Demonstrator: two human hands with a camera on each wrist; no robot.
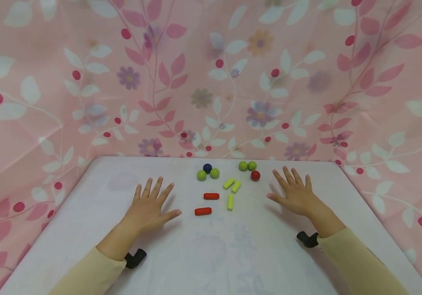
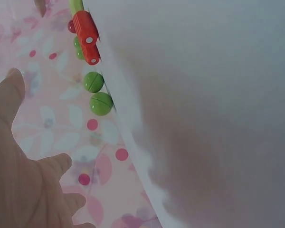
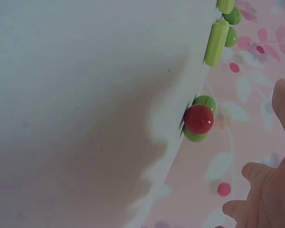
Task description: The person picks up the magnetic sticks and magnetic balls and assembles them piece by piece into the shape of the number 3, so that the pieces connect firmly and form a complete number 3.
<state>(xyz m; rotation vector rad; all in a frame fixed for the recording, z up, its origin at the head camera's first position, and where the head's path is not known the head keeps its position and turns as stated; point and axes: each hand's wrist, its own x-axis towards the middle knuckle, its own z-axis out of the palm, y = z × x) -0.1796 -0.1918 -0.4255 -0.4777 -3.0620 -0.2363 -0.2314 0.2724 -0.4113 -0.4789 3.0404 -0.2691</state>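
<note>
While a pink floral cloth (image 1: 202,73) rises beyond all the fingertips, the white worktop (image 1: 211,262) spreads beneath them, and the left hand (image 1: 147,211) and right hand (image 1: 298,196) appear to hover over it, fingers straight, spread and gripping nothing. This looks like a ready pose with no piece yet taken up; a next move would likely call for bringing one hand inward and down, then curling its fingers around a piece. In the gap between the thumbs, nearer the left one, lie two red sticks (image 1: 211,196), long axes running side to side, the nearer one's right end angled slightly away. Farther right in that gap, one of the three yellow-green sticks (image 1: 230,202) points straight away from the person; the other two slant away rightward. To the right of the left fingertips cluster a dark blue ball (image 1: 207,168) and two green balls (image 1: 201,175); just left of the right fingertips sit a red ball (image 1: 255,175) and two more green balls (image 1: 242,166); being round, none has a long axis.
</note>
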